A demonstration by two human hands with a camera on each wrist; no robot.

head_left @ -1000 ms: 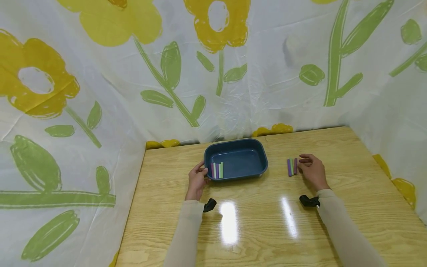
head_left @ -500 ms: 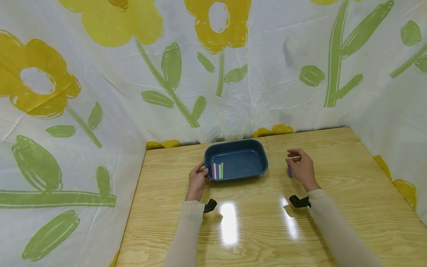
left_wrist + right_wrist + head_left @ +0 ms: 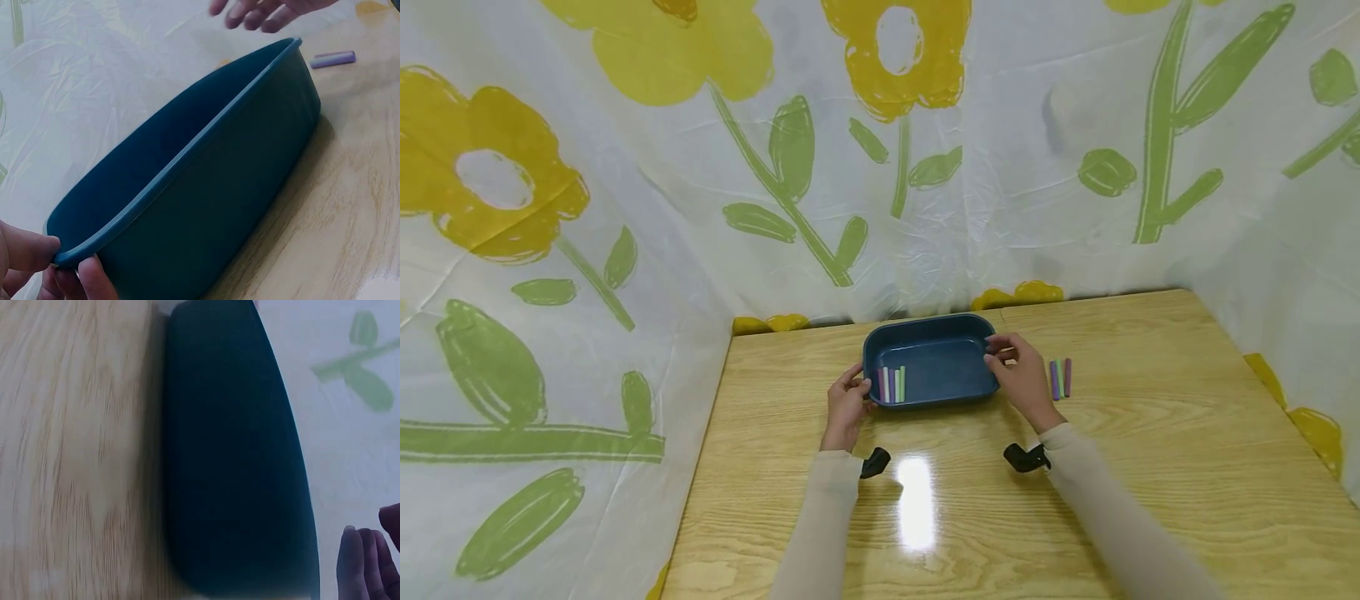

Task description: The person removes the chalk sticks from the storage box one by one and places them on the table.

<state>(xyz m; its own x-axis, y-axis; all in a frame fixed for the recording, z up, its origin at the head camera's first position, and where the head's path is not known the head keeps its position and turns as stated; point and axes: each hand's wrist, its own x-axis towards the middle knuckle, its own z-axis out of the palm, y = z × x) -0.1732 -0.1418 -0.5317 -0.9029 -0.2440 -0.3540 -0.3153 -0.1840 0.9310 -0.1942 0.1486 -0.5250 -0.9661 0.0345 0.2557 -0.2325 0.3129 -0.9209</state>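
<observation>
A dark blue rectangular tub [image 3: 940, 372] stands on the wooden table, with several chalk sticks [image 3: 891, 385] side by side at the left end inside it. My left hand [image 3: 846, 408] grips the tub's left front corner, thumb over the rim and fingers below, as the left wrist view shows. Above the tub's right end is my right hand [image 3: 1021, 375], its fingers loosely bent and the thumb apart, with nothing visible between them. To its right, three chalk sticks [image 3: 1061, 380] in purple, pale green and maroon lie together on the table.
Behind the table [image 3: 760, 533] hangs a white sheet [image 3: 1015, 200] printed with yellow flowers, and it also covers both sides. The tub's back edge is close to it. A bright reflection shines on the tabletop in front of the tub.
My right hand has moved left from beside the loose chalk sticks, across them, to above the tub's right end. The left hand keeps its grip, and the three chalk sticks still lie on the table.
</observation>
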